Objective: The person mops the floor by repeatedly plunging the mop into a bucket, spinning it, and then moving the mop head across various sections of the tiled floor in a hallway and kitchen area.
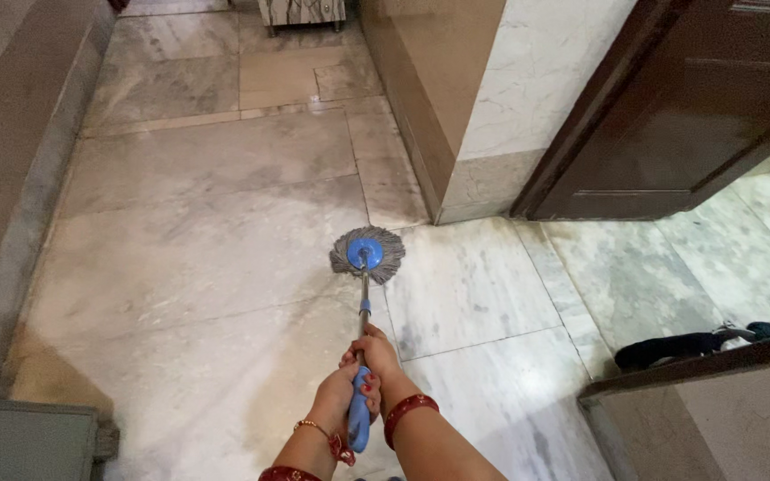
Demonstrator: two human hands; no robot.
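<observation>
A round mop with a grey string head and blue hub (pixel 367 254) rests flat on the marble floor (pixel 207 232). Its metal pole with a blue grip (pixel 361 419) runs back toward me. My left hand (pixel 336 396) wraps the pole lower down, near the blue grip. Just above it, my right hand (pixel 376 356) closes around the pole. Both wrists wear red and gold bangles.
A beige wall corner with marble cladding (pixel 456 134) stands ahead on the right, beside an open dark wooden door (pixel 670 116). A wall runs along the left (pixel 11 160). Furniture legs (pixel 303 13) show at the far end. Dark cloth lies on the floor at right (pixel 679 349).
</observation>
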